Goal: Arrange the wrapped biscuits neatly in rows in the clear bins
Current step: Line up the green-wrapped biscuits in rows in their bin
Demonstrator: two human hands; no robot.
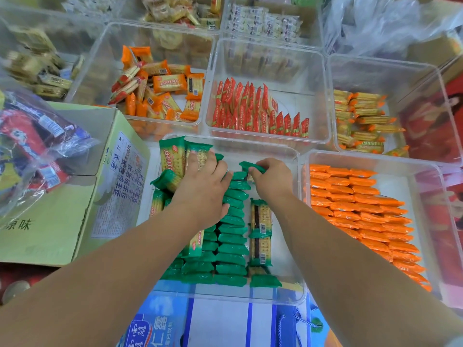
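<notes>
Two rows of green biscuit packets (231, 236) stand in the nearest clear bin (288, 249); open room remains at its right side. Right hand (271, 179) fingers pinch one green packet (251, 167); left hand (203, 189) fingers lie straight on loose packets (172, 159). Left cardboard box (50, 221) carries Chinese print.

View: single head-worn wide-angle camera
Facing: forward and steeply down onto the clear bins (288, 246)
Nearness: close, within arm's reach
</notes>
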